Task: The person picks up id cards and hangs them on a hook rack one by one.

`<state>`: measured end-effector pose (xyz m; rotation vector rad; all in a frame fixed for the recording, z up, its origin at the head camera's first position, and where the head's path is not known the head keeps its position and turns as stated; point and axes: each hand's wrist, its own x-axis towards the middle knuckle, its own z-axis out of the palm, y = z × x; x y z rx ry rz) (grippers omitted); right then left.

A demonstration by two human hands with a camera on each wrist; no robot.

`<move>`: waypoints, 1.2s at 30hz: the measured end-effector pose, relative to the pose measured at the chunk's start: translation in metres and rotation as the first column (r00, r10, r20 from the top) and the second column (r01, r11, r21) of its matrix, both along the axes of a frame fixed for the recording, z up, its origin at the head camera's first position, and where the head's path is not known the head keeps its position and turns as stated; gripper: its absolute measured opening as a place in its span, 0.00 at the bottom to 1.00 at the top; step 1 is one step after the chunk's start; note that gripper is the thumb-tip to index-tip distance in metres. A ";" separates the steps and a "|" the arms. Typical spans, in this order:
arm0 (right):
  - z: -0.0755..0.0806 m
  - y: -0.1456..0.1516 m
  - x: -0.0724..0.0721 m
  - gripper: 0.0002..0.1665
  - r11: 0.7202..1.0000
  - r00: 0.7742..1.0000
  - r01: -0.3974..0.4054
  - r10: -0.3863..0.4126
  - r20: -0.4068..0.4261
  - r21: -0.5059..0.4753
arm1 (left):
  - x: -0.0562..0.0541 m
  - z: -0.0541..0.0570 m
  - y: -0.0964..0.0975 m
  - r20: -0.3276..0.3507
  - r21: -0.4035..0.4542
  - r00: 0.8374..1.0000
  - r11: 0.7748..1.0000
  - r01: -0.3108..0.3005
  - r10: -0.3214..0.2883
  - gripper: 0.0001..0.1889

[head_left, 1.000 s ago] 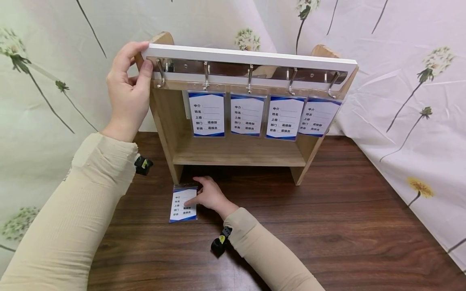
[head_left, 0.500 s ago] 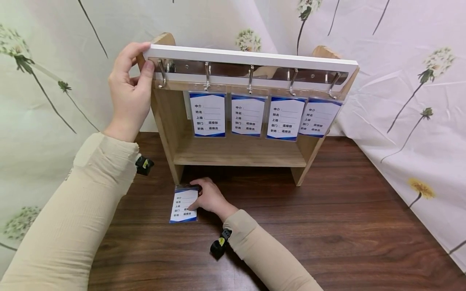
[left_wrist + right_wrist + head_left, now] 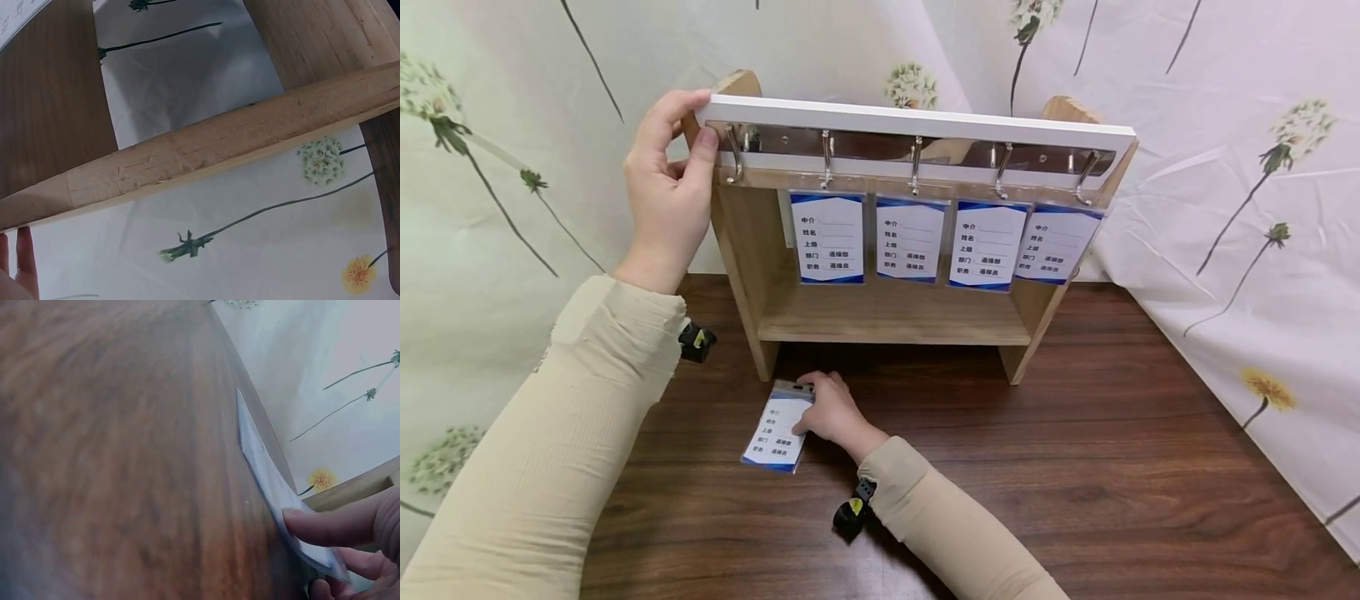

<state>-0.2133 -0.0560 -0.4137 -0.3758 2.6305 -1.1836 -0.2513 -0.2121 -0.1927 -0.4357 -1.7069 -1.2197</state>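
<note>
My left hand [image 3: 668,179] grips the left end of the white hook board [image 3: 917,117], thumb on the front and fingers over the top. Down by the tabletop, my right hand [image 3: 835,410] pinches a badge holder [image 3: 778,429] near its top right, thumb on the printed face. That badge is white with blue corners and a slotted clear top strip. In the right wrist view the badge [image 3: 269,472] is bent, with the thumb on one side and fingers behind. Several like badges [image 3: 827,237] hang from the hooks; the leftmost hook [image 3: 732,154] carries none.
The hook board tops a wooden shelf unit [image 3: 895,321] standing on a dark wood-grain table [image 3: 1075,467]. Behind and at both sides hangs a white cloth [image 3: 1217,183] printed with dandelions. Each wrist wears a small black camera [image 3: 850,512].
My right thumb and fingers have closed on the badge's edge. The badge has tilted and shifted slightly toward me, its top now away from the shelf's left foot. My left hand has stayed put.
</note>
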 end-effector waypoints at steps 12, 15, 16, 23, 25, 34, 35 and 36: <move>0.002 0.002 0.000 0.39 0.913 0.996 0.080 -0.061 0.059 -0.400 | 0.000 0.001 0.000 0.017 0.019 1.000 1.000 -0.001 0.001 0.15; 0.007 0.002 0.001 0.35 0.878 0.998 0.069 -0.058 0.037 -0.473 | 0.001 0.002 0.001 0.055 0.035 0.998 0.999 -0.015 0.013 0.15; 0.009 0.003 0.001 0.34 0.870 0.998 0.063 -0.056 0.028 -0.489 | 0.000 0.002 0.001 0.064 0.036 0.998 0.999 -0.019 0.016 0.15; 0.026 0.005 0.001 0.22 0.839 0.997 0.050 -0.077 -0.027 -0.542 | 0.000 0.001 0.000 0.075 0.036 0.997 0.999 -0.028 0.025 0.16; 0.031 0.007 0.000 0.20 0.834 0.996 0.049 -0.084 -0.038 -0.549 | 0.001 0.002 0.001 0.075 0.034 0.997 0.999 -0.028 0.026 0.16; 0.060 0.013 0.001 0.22 0.781 0.995 0.009 -0.070 -0.073 -0.625 | 0.000 0.002 0.001 0.069 0.035 0.997 0.999 -0.023 0.021 0.15; 0.064 0.014 0.001 0.22 0.777 0.995 0.005 -0.064 -0.071 -0.629 | 0.000 0.002 0.001 0.070 0.031 0.997 0.999 -0.023 0.021 0.16; 0.067 0.014 0.001 0.21 0.780 0.995 0.001 -0.062 -0.075 -0.626 | 0.001 0.002 0.002 0.070 0.029 0.997 0.999 -0.025 0.022 0.16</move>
